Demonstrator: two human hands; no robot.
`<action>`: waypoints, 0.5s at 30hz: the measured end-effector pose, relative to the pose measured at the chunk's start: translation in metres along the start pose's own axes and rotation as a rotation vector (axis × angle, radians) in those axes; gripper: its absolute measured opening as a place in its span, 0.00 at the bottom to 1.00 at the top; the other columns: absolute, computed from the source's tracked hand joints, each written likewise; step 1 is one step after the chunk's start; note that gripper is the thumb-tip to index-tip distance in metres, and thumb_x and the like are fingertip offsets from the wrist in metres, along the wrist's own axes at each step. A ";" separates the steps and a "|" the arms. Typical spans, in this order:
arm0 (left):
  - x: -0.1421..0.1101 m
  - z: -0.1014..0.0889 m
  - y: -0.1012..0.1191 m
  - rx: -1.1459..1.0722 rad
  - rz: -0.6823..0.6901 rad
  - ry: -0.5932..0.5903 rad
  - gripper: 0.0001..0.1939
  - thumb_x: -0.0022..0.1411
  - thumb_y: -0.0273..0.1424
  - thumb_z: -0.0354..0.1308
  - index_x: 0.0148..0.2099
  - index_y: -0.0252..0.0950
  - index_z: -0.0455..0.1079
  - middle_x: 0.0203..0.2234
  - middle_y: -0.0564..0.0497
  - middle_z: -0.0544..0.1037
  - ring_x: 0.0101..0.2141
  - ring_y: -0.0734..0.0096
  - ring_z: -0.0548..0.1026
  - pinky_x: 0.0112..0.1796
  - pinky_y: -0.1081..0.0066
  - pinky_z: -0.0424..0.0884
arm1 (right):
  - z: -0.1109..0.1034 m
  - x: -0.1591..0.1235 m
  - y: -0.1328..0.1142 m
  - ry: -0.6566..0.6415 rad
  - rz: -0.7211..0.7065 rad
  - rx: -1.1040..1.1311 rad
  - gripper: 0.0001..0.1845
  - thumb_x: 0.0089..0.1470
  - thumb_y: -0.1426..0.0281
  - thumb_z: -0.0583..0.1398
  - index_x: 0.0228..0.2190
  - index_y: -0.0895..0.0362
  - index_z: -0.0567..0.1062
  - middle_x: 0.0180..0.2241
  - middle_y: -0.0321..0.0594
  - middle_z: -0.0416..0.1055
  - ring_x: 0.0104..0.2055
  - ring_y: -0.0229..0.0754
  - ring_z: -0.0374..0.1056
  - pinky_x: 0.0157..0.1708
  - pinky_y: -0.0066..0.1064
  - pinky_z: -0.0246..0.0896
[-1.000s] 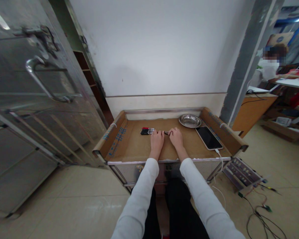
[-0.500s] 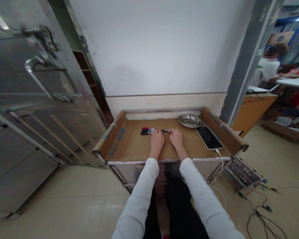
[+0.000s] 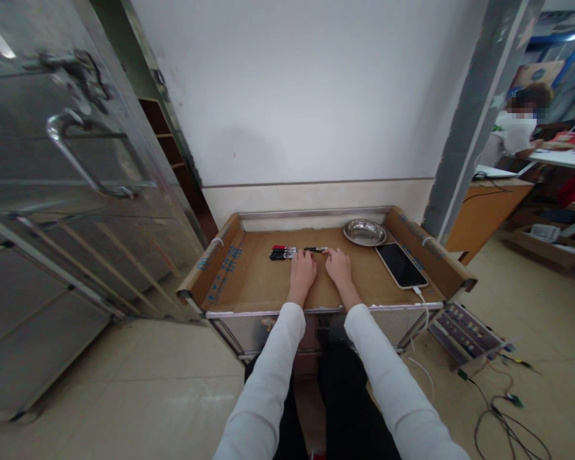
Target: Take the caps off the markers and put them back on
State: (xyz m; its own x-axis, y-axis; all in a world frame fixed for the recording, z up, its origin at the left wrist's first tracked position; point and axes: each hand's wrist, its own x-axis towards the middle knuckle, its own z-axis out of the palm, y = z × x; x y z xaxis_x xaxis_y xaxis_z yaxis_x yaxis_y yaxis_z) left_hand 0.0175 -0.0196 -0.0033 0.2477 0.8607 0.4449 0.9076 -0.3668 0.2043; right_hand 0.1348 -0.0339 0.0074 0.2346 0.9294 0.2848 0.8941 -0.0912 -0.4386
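action on the cardboard!

the left hand, curled, is resting by the right end of a row of pens. the right hand, also curled, is resting at the right end of a lone black pen lying between them; whether either is gripping, the view is not showing. a metal dish is sitting to the right.
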 end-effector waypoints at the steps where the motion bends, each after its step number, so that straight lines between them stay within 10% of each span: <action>1: 0.000 0.000 0.000 0.003 -0.003 -0.001 0.11 0.63 0.24 0.46 0.46 0.31 0.65 0.43 0.40 0.69 0.47 0.60 0.67 0.48 0.62 0.63 | 0.000 0.000 0.000 0.001 -0.001 0.000 0.19 0.58 0.77 0.48 0.44 0.53 0.74 0.43 0.43 0.71 0.45 0.41 0.66 0.46 0.30 0.52; 15: -0.001 -0.002 0.001 0.014 -0.022 -0.011 0.13 0.63 0.25 0.46 0.49 0.31 0.64 0.45 0.39 0.69 0.48 0.59 0.67 0.48 0.62 0.64 | -0.001 0.000 -0.001 -0.018 0.009 -0.023 0.19 0.59 0.75 0.48 0.46 0.51 0.73 0.43 0.43 0.70 0.46 0.41 0.66 0.46 0.31 0.52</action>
State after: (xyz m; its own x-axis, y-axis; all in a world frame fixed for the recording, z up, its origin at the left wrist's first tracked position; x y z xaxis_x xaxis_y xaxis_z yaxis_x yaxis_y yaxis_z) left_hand 0.0180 -0.0213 -0.0018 0.2316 0.8723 0.4306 0.9174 -0.3431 0.2017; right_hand 0.1340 -0.0345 0.0084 0.2356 0.9348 0.2656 0.9007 -0.1075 -0.4209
